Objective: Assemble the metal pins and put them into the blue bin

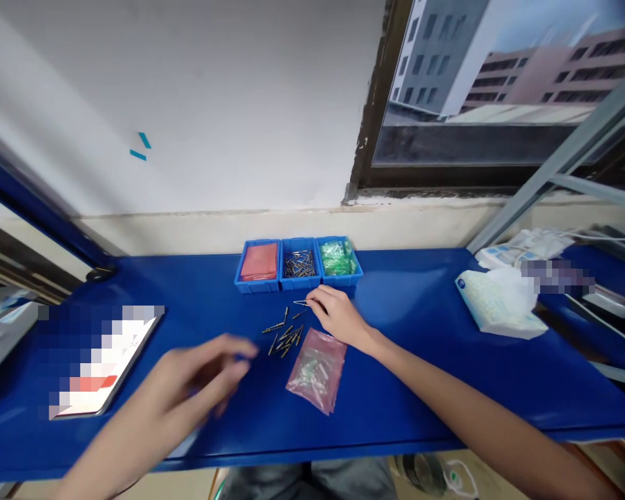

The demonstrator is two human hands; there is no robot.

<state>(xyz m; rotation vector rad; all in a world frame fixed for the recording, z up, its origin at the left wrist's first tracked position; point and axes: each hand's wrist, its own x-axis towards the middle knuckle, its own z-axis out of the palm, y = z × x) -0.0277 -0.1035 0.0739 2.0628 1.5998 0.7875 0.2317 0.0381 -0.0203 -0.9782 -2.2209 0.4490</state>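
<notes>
My right hand pinches a thin metal pin just in front of the bins. Left of the loose pins, my left hand hovers over the table, slightly blurred, fingers apart and holding nothing. A pink plastic bag with small pieces inside lies below my right wrist. Behind the pins stand three joined blue bins: the left bin holds pink bags, the middle bin metal pins, and the right bin green plastic packets.
On the blue table, a bright tablet-like object, partly pixelated, lies at the left. A tissue pack and cables are at the right, near a grey metal frame. A wall and window stand behind.
</notes>
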